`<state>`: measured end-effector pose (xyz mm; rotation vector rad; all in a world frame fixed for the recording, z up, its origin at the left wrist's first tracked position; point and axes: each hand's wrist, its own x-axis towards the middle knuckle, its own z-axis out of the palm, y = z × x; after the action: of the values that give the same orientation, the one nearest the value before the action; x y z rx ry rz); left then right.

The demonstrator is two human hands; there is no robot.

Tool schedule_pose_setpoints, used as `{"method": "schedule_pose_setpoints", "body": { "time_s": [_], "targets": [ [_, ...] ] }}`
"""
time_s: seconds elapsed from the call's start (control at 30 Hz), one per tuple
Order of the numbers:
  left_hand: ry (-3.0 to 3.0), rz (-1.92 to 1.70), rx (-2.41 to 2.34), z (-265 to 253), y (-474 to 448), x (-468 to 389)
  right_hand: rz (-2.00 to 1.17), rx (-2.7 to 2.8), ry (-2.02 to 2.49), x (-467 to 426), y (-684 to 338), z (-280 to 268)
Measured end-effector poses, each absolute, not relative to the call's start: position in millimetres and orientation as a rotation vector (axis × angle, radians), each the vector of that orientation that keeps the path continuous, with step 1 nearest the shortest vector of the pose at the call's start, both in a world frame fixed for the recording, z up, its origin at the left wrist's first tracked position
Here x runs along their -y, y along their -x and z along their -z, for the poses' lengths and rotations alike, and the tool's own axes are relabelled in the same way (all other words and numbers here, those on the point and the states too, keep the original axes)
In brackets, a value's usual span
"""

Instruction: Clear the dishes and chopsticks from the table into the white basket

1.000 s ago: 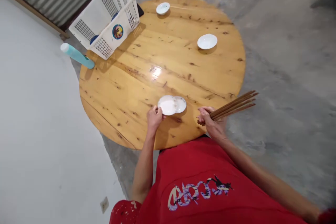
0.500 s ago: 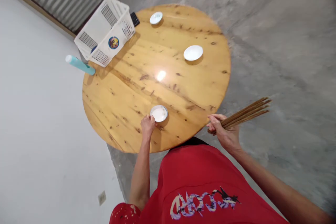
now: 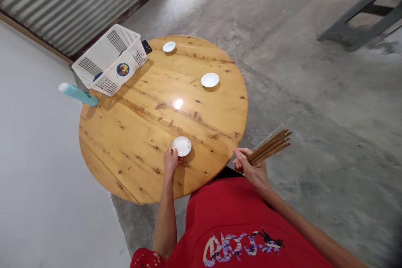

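At the near side of the round wooden table [image 3: 141, 134], my left hand [image 3: 171, 161] pinches the rim of a small white bowl [image 3: 182, 145] between thumb and fingers. Whether the bowl rests on the wood or is slightly raised I cannot tell. Just past the table's right edge, my right hand [image 3: 252, 168] is closed round a bundle of brown chopsticks [image 3: 270, 146], their tips pointing up and to the right. A second white bowl [image 3: 210, 79] sits toward the right of the table, and a smaller white dish [image 3: 169, 47] stands near the far edge.
A white plastic basket [image 3: 106, 60] stands at the table's far left, with a black object [image 3: 146, 46] beside it. Near it is a light-blue bottle-like cylinder [image 3: 78, 94]. A wall borders the left. A grey stool [image 3: 361, 16] stands on the concrete floor at upper right.
The view has shifted, bringing the stool into sight at the right. My left hand stays on the bowl's rim, and my right hand still grips the chopsticks.
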<state>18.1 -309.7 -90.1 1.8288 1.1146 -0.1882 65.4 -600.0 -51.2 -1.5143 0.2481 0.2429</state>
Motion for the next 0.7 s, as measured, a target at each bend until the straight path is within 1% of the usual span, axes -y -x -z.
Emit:
{"method": "schedule_pose_setpoints", "body": {
  "time_s": [0.17,0.4,0.53,0.7],
  "targets": [
    [-1.854,0.121,-1.087,96.0,-18.5,311.3,-0.254,-0.268,1.567,603.2,-60.8,52.0],
    [-1.791,0.075,-1.079,93.2,-27.6,319.5,-0.253,-0.297,1.588,615.8,-81.4,49.8],
    [-1.787,-0.024,-1.024,88.9,-56.1,338.7,-0.317,-0.276,1.618,631.9,-102.4,52.0],
    [-1.741,-0.143,-0.983,77.7,-115.6,378.6,-0.359,-0.205,1.648,673.1,-151.0,60.2]
  ]
}}
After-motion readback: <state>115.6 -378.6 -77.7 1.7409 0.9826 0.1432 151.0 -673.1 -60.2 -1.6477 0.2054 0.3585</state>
